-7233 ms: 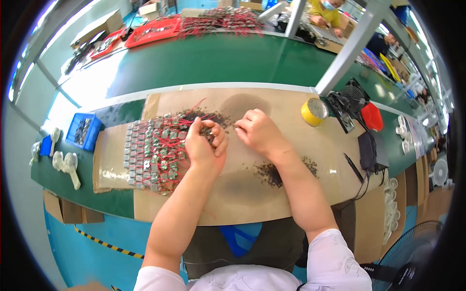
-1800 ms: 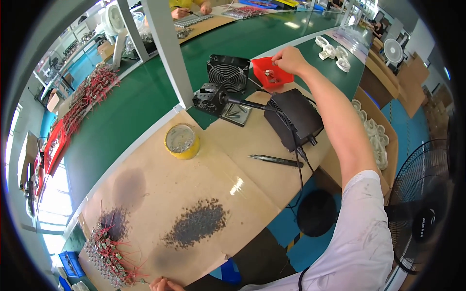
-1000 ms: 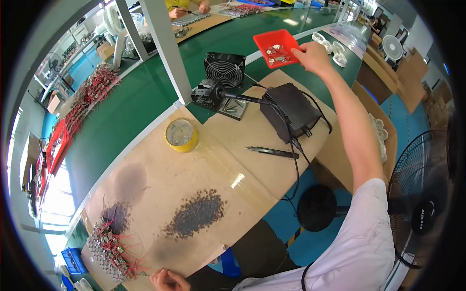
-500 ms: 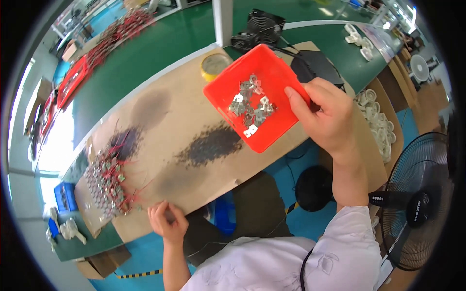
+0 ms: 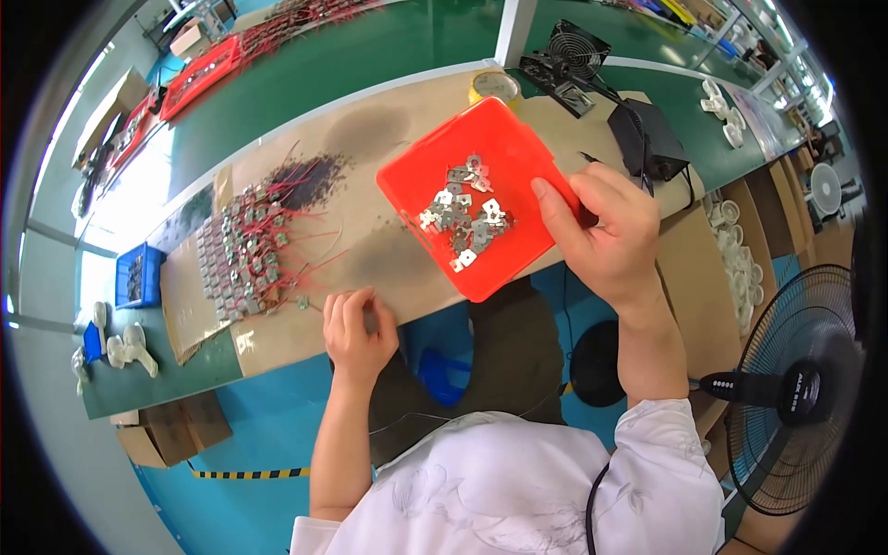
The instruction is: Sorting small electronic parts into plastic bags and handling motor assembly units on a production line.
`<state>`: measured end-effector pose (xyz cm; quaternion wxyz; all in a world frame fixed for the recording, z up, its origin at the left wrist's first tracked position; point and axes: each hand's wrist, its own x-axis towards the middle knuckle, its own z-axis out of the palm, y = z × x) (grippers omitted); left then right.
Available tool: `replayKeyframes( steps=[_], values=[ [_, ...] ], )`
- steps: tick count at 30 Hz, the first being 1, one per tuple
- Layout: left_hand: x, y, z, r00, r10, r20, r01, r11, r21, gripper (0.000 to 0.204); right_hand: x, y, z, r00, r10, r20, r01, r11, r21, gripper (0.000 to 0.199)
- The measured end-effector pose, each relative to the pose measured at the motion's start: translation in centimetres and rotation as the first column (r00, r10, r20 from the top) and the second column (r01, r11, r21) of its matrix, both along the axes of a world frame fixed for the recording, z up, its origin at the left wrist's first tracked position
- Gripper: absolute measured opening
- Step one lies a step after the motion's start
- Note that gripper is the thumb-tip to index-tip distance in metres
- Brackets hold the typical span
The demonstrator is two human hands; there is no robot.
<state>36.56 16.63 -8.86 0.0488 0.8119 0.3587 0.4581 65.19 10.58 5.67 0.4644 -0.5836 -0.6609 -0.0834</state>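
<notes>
The right hand (image 5: pixel 606 242) grasps one side wall of a squarish, red plastic tray (image 5: pixel 523 148), thumb inside, fingers curled outside; its forearm rises from the lower right. The left hand (image 5: pixel 359 338), half-opened with loosely curled fingers, is at the front edge of a brown cardboard sheet (image 5: pixel 365 222). The tray is raised above that edge, its interior bearing clustered small, flat, silvery metal pieces (image 5: pixel 460 215).

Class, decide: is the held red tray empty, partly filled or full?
Partly filled: small metal pieces lie in the red tray, with bare red showing around them.
</notes>
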Motion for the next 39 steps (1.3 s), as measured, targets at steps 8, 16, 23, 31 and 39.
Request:
replayKeyframes(
  steps=[8,16,23,31,39],
  values=[
    [0.4,0.5,-0.6,0.999,-0.041,0.007,0.041,0.999,-0.013,0.020,-2.6,-1.2,0.5,0.998,0.043,-0.036,-0.043,0.999,0.020,0.010],
    [-1.8,-0.5,0.5,0.982,0.055,0.179,-0.038,0.995,-0.098,0.017,-7.1,-2.3,0.9,0.992,0.120,-0.038,-0.116,0.989,0.094,0.016],
    [-1.8,-9.2,1.9,0.934,-0.155,0.321,0.151,0.988,0.036,0.019,-7.0,-11.2,-4.2,0.999,0.029,-0.036,-0.032,0.995,-0.095,0.019],
    [-11.5,-18.7,-2.9,0.977,0.091,-0.191,-0.152,0.931,-0.332,0.029,-7.3,-8.5,-8.1,0.990,0.046,-0.130,-0.060,0.993,-0.101,0.016],
    [-12.8,-17.5,-6.5,0.900,0.050,-0.434,-0.187,0.942,-0.279,0.015,-6.0,-4.8,-11.3,0.984,-0.150,-0.093,0.138,0.982,-0.131,0.029]
  ],
)
